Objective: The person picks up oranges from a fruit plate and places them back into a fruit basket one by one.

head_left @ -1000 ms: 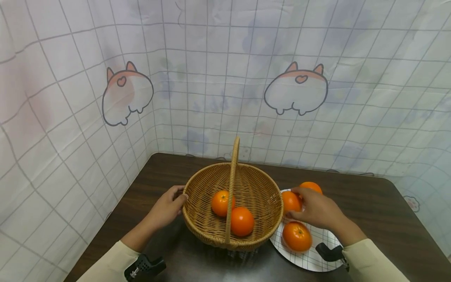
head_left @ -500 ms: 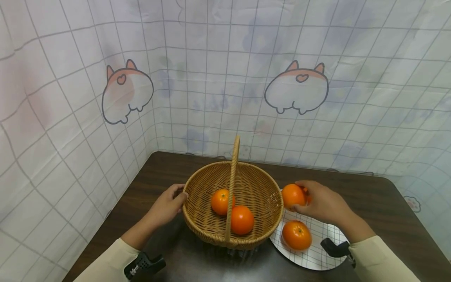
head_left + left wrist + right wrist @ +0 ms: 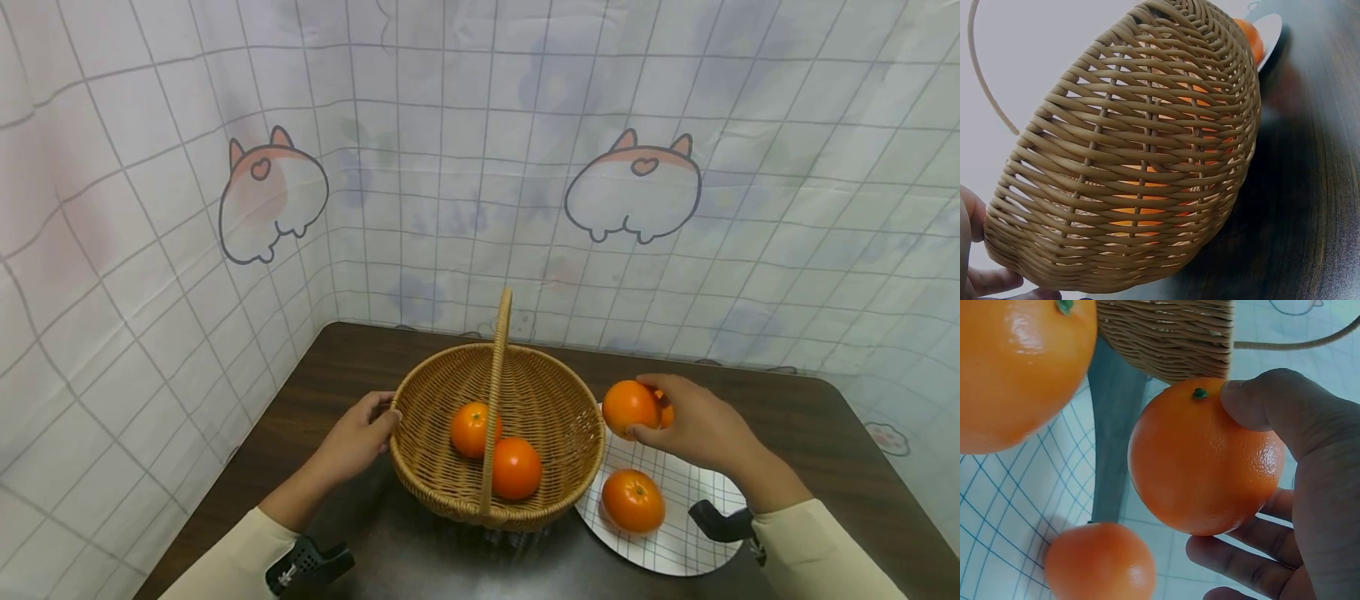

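Observation:
My left hand [image 3: 358, 442] grips the left rim of a wicker basket [image 3: 561, 421], thumb over the edge. Two oranges [image 3: 470, 430] lie inside it, partly crossed by the arched handle [image 3: 495, 400]. Just right of the basket, my right hand [image 3: 697, 423] holds another orange [image 3: 1204, 462] between thumb and fingers, raised above a round plate [image 3: 690, 510]. On that plate sits a near orange [image 3: 633, 502]. A farther orange [image 3: 1100, 562] is mostly hidden behind the held one and my fingers in the head view. Through the weave, the left wrist view shows patches of orange.
A dark wooden table [image 3: 315, 375] carries everything. Grid-patterned cloth [image 3: 450, 167] hangs behind it and along the left side. The plate stands close against the basket's right side.
The orange in my right hand has risen off the plate, and the hand has moved up and slightly right. My left hand stays on the basket rim.

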`<state>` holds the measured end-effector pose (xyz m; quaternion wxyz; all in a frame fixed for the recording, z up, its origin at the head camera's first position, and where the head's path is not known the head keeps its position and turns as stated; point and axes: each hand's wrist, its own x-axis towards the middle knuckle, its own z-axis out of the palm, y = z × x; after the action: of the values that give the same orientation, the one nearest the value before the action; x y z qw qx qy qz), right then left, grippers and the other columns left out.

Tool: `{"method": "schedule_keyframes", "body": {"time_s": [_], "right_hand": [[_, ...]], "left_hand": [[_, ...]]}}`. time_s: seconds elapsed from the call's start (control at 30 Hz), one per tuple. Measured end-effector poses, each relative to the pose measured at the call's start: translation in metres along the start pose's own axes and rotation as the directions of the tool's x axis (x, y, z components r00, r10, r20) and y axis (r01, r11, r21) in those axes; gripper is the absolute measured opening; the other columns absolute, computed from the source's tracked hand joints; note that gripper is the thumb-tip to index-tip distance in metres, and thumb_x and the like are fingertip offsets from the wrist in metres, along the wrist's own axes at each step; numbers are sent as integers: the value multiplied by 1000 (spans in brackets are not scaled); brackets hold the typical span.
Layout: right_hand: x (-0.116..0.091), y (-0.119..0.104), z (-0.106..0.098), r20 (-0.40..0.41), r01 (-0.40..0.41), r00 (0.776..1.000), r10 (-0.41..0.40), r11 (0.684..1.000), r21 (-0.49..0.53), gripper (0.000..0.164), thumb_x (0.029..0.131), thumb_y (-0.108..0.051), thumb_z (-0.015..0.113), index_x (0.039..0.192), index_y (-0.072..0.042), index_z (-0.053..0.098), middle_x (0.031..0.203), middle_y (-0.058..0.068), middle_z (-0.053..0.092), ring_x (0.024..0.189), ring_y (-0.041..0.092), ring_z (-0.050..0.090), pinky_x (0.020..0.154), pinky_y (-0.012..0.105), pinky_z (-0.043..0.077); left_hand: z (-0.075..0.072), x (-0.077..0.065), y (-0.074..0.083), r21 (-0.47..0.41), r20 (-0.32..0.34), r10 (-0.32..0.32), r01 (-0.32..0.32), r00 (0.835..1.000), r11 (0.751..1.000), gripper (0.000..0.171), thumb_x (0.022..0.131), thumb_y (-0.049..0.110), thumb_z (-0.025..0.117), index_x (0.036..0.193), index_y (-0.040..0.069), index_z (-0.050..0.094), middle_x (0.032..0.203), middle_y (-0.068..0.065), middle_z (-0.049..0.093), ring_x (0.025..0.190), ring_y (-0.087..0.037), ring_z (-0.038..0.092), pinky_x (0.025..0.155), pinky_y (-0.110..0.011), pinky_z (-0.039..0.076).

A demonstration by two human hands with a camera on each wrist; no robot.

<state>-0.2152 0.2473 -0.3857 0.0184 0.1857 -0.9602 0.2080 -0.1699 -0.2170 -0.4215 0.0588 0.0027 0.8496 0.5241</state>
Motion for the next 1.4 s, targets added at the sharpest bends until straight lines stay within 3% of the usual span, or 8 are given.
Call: {"method": "schedule_keyframes", "body": {"time_s": [0.13, 0.6, 1.1, 1.4], "right_hand": [[1, -1, -4, -5, -2, 1000, 2, 1000, 3, 85, 81, -54, 82, 143, -3, 55, 118, 16, 66, 94, 28, 64, 68, 43, 54], [2, -10, -18, -15, -2, 1000, 2, 1000, -2, 84, 83, -53, 81, 145, -4, 53, 120, 14, 66, 97, 29, 64, 73, 48, 55], [6, -16, -24, -27, 14, 1000, -14, 1000, 2, 86, 84, -58, 79, 147, -7, 51, 125, 16, 66, 105, 33, 65, 78, 53, 54], [8, -23, -24, -35, 37, 999, -36, 999, 6, 83, 84, -58, 79, 145, -7, 53, 127, 13, 66, 106, 32, 65, 79, 52, 55]], "left_hand": [[0, 0, 0, 4, -1, 5, -5, 1000, 1000, 49, 109, 28, 48, 151, 4, 43, 138, -20, 56, 109, -28, 63, 88, -48, 55], [0, 2, -1, -5, -2, 0, 0, 1000, 1000, 49, 109, 28, 47, 152, 4, 42, 140, -20, 54, 120, -33, 60, 92, -49, 55], [0, 1, 0, 15, -11, 11, -11, 1000, 1000, 48, 109, 27, 47, 151, 4, 43, 136, -20, 57, 112, -29, 62, 89, -48, 56], [1, 0, -1, -8, -3, 12, -12, 1000, 1000, 49, 109, 26, 48, 151, 3, 42, 137, -21, 55, 119, -33, 61, 89, -45, 57]]}}
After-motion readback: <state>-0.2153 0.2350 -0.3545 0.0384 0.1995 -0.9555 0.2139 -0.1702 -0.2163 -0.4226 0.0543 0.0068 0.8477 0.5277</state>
